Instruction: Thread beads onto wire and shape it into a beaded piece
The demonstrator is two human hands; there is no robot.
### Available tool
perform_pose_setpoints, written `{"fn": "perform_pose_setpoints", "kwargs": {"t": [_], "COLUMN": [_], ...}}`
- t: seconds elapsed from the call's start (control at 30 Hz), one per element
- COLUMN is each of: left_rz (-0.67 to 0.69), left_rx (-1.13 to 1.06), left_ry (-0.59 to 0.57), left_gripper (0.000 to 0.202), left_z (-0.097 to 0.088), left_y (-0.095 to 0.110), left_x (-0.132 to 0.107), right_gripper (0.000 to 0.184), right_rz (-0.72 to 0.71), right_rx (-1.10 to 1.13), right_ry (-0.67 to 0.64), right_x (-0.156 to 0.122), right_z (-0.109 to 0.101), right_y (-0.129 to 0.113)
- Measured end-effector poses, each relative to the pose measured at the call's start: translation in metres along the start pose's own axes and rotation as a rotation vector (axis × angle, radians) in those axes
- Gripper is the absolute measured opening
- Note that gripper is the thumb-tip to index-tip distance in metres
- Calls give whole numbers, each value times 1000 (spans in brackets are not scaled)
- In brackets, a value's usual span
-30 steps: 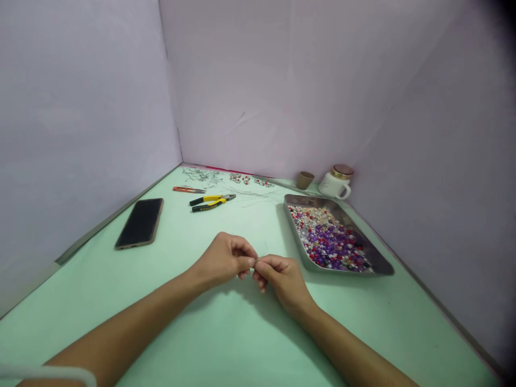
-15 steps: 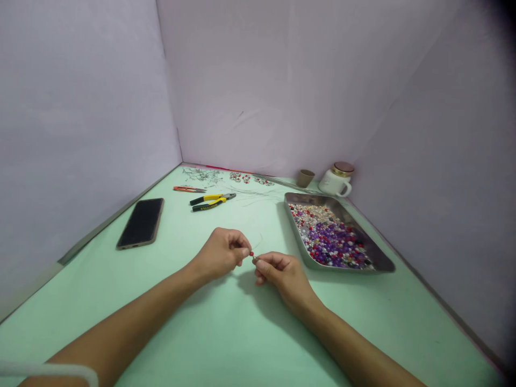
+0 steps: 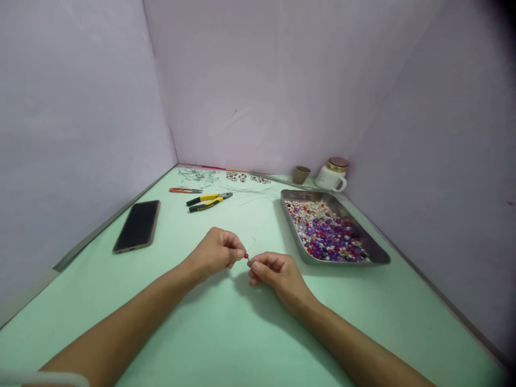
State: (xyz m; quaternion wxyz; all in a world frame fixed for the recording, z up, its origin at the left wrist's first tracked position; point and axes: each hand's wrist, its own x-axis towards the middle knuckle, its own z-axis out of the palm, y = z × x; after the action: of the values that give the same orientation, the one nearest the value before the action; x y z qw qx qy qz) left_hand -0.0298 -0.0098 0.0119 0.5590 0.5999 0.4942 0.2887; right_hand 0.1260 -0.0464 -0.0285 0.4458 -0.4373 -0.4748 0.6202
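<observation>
Both hands meet above the middle of the green tabletop, fingertips nearly touching. Between them shows a red bead (image 3: 246, 256), pinched at its left side by my left hand (image 3: 221, 250). A small silvery bead (image 3: 249, 262) sits beside it, at the thumb and fingertip of my right hand (image 3: 278, 273), which is closed in a pinch. A thin wire (image 3: 253, 240) sticks up faintly just behind the fingers; how it runs through the beads is hidden.
To the right stands a metal tray (image 3: 296, 244) of mixed beads. Pliers (image 3: 209, 201), orange-handled snips (image 3: 185, 190) and a phone (image 3: 137, 226) lie at left. Along the back are wire pieces (image 3: 197, 176), beaded rings (image 3: 242, 177), a brown cup (image 3: 301, 174) and a lidded white mug (image 3: 331, 177).
The whole view has shifted slightly, so everything sits a little further left. The hands keep their pinch on the beads, with hardly any change between them.
</observation>
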Motion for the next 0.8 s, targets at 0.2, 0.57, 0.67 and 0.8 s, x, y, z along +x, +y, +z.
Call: {"fn": "perform_pose_setpoints", "kwargs": {"t": [0.2, 0.57, 0.67, 0.8], "left_rz": [119, 133, 172, 109], "left_rx": [214, 263, 312, 256], "left_ry": [-47, -22, 3, -66], "left_gripper": [9, 10, 11, 7], "left_z": [6, 5, 6, 5], "left_y": [-6, 0, 0, 6], "left_x": [-4, -6, -8, -10], "right_gripper": [23, 15, 13, 13], "right_rz": [58, -63, -127, -203], "right_rx": [-66, -115, -154, -181], "right_ry": [-28, 94, 145, 148], "right_x": [1, 0, -1, -4], "right_z": [2, 3, 6, 8], "right_y": [-3, 1, 1, 2]}}
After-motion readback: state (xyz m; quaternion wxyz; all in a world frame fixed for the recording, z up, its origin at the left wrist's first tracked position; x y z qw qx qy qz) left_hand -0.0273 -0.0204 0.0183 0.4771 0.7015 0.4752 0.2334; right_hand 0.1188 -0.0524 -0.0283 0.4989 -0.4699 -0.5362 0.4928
